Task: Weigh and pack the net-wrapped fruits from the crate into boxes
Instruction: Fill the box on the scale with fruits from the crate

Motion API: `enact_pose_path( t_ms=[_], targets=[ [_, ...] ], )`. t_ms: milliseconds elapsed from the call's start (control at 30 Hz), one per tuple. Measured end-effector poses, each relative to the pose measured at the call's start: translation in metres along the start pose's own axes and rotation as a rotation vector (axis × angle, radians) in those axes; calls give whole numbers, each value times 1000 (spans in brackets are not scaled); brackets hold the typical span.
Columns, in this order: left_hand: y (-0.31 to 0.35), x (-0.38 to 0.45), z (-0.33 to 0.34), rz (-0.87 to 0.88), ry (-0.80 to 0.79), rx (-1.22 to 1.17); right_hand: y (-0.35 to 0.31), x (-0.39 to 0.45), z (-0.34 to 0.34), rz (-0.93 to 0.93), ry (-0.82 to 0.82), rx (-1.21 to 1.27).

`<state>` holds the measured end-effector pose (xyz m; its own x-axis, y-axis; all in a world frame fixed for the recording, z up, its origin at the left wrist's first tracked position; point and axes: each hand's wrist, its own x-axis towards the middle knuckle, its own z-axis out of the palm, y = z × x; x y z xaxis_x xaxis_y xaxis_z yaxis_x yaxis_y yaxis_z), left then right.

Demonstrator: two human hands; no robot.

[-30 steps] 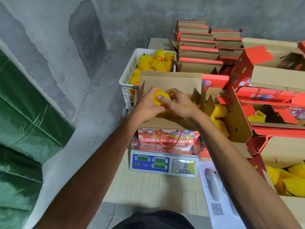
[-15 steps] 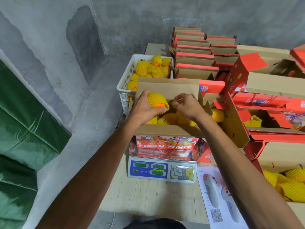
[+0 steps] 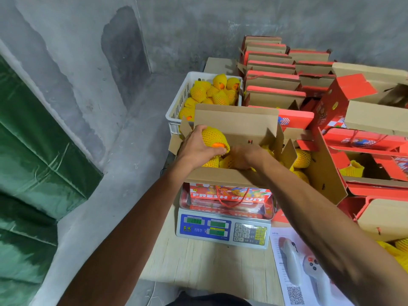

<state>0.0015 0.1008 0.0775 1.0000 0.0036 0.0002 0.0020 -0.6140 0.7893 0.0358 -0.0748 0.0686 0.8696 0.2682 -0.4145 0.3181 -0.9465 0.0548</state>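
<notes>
— What does the head view show of the left hand?
— It grips a netted fruit over the open box on the scale.
— The right hand?
— Down in the box among fruits, fingers curled — whether it grips one, nobody can tell. The crate stands behind.

Sheet: a printed paper sheet with a QR code lies on the wooden surface.
Controllers: two grey handheld controllers lie on it.
Tarpaulin: a green tarpaulin hangs at left.
</notes>
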Motion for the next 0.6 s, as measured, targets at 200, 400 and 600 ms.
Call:
enact_pose_path(
  t_ms=[200, 400, 600],
  targets=[
    [-2, 2, 0, -19, 24, -16, 16, -14, -29, 156, 266, 233],
    [3, 2, 3, -8, 16, -18, 29, -29, -21, 211, 405, 449],
    [8, 0, 5, 9, -22, 23, 26, -38, -22, 249, 638, 924]
  ],
)
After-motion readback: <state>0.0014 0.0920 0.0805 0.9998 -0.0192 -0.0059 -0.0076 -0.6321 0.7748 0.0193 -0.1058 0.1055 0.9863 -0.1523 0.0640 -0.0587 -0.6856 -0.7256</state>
